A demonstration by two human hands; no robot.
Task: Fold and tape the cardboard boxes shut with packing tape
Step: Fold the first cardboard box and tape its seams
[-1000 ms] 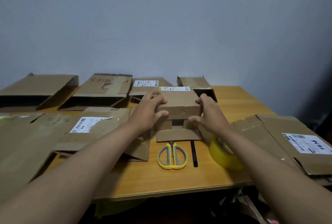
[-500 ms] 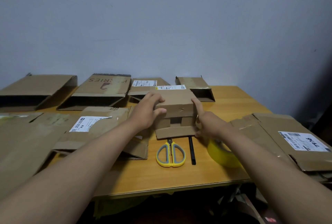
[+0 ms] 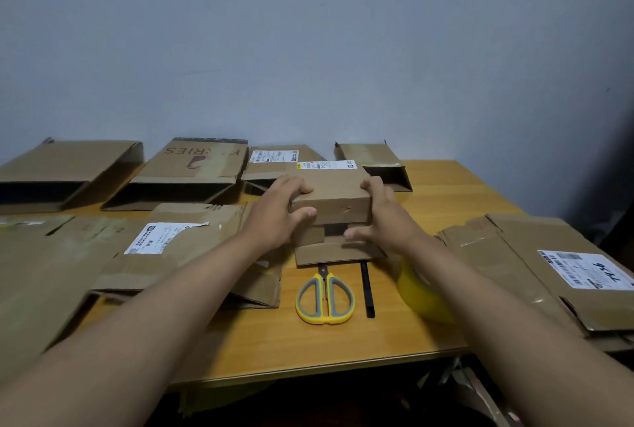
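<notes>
A small cardboard box [image 3: 331, 191] with a white label on top stands at the middle of the wooden table [image 3: 442, 200]. My left hand [image 3: 279, 212] grips its left corner, thumb on the front flap. My right hand [image 3: 380, 217] holds the right corner, fingers reaching under the top flap toward the open front. The bottom flap [image 3: 338, 251] lies flat on the table toward me. A yellowish roll of packing tape [image 3: 420, 293] sits under my right forearm, partly hidden.
Yellow-and-grey scissors [image 3: 325, 299] and a black pen [image 3: 367, 289] lie just in front of the box. Flattened and open cartons line the back [image 3: 192, 173] and the left [image 3: 164, 245]; a labelled flat carton [image 3: 535, 265] lies at the right.
The box front has been pressed down; my right hand shifted from the box's lower right side up to its right corner. The left hand stays on the left corner.
</notes>
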